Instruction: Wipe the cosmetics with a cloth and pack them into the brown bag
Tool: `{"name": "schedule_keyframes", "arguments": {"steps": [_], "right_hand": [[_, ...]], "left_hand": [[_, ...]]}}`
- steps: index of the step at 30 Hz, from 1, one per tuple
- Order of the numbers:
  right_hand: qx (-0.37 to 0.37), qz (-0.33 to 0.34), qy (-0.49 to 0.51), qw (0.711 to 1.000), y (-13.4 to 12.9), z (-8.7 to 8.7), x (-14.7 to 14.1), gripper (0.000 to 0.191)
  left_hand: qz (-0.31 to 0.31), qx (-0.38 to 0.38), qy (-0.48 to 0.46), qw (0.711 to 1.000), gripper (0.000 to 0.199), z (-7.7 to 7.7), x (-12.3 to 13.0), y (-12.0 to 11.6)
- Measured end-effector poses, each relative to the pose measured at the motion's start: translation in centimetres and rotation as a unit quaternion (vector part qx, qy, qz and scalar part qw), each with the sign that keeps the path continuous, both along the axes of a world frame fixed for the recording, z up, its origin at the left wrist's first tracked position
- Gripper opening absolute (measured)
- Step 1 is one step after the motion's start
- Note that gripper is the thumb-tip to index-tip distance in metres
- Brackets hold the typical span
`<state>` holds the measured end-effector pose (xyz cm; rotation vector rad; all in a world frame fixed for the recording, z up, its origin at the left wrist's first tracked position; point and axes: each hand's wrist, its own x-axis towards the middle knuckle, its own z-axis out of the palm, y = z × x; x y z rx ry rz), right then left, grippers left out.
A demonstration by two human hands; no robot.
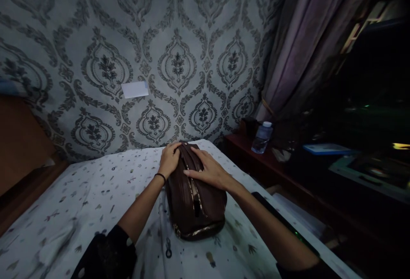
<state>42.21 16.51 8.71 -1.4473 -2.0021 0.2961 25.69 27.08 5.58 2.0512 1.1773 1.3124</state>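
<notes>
A brown leather handbag rests on the patterned bedsheet in front of me, its long side pointing toward the wall. The gold-toothed top zipper gapes at the near end, showing something pale inside. At the bag's far left, my left hand curls its fingers round the top edge by the zipper's far end. My right hand lies across the right top side, thumb and fingers spread apart, the thumb reaching over the zipper line. Some of its fingertips are hidden. Another gold zipper runs along the bag's near end.
The white patterned sheet covers the bed. A dark flat device with a green light lies to the right. Beyond the bed's right edge, a water bottle stands on a reddish ledge. A patterned wall rises behind; a brown box sits left.
</notes>
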Motion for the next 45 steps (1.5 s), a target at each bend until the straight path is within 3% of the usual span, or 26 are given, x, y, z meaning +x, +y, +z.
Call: {"name": "schedule_keyframes", "arguments": {"steps": [7,12,16,22,27,30,33,38,41,45], "right_hand": [[-0.007,-0.081,-0.096,0.992,-2.7,-0.2,-1.5,0.079],[0.001,-0.107,-0.129,0.986,-4.8,-0.6,-2.5,0.085],[0.067,-0.118,-0.157,0.978,-6.6,-1.9,-2.9,0.09],[0.134,-0.139,-0.194,0.962,-6.7,-3.2,-3.4,0.095],[0.161,-0.146,-0.198,0.956,-6.5,-3.4,-3.5,0.087],[0.168,-0.15,-0.185,0.956,-6.6,-3.5,-3.6,0.083],[0.17,-0.151,-0.175,0.958,-6.6,-3.6,-3.7,0.081],[0.155,-0.153,-0.178,0.96,-6.6,-3.4,-3.7,0.083],[0.151,-0.148,-0.184,0.96,-6.7,-3.3,-3.6,0.083],[0.16,-0.144,-0.181,0.96,-6.7,-3.4,-3.6,0.082]], "left_hand": [[0.017,0.011,-0.022,1.0,0.039,-0.4,0.2,-0.5],[0.017,0.012,-0.026,0.999,0.04,-0.4,0.2,-0.7],[0.013,0.01,-0.026,1.0,0.039,-0.4,0.1,-0.6],[0.003,-0.007,-0.04,0.999,0.037,-0.5,0.1,-0.5],[-0.008,-0.042,-0.063,0.997,0.035,-0.2,0.2,-0.6],[0.001,-0.09,-0.085,0.992,0.036,-0.1,-0.5,0.4],[0.028,-0.189,-0.1,0.976,0.037,-0.5,-1.8,2.3],[-0.013,-0.399,-0.078,0.914,0.052,-1.5,-3.4,5.5],[-0.038,-0.449,-0.086,0.888,0.05,-1.9,-3.1,6.9],[-0.043,-0.469,-0.104,0.876,0.037,-2.4,-2.2,8.3]]}}
